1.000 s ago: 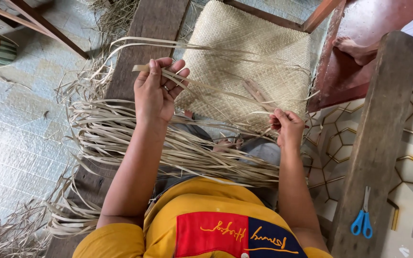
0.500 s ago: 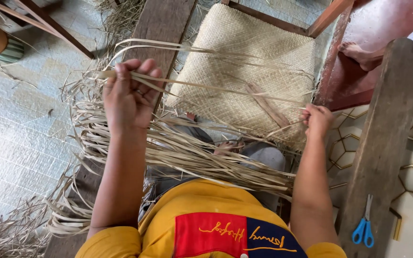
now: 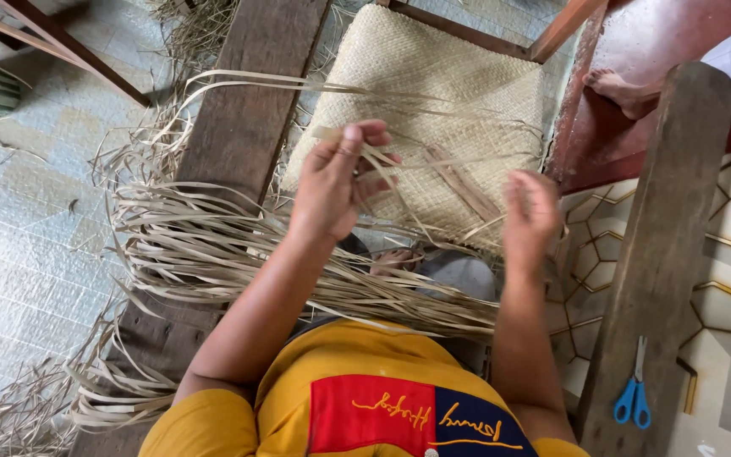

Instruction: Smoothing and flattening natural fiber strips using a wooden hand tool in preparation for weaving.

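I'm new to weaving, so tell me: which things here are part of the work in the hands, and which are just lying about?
In the work:
left hand, pinching thin strips
right hand, blurred, beside the mat
woven mat
loose strips across the lap

Lying about:
blue scissors
wooden plank
scraps on the floor
another person's foot

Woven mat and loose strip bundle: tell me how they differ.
The woven mat is a tight, flat, interlaced sheet; the loose strip bundle is unwoven, its strips splaying and curling. The woven mat lies ahead of the hands; the loose strip bundle crosses the person's lap and a dark wooden plank. The left hand pinches strips near the mat. Both look like the same pale dried leaf.
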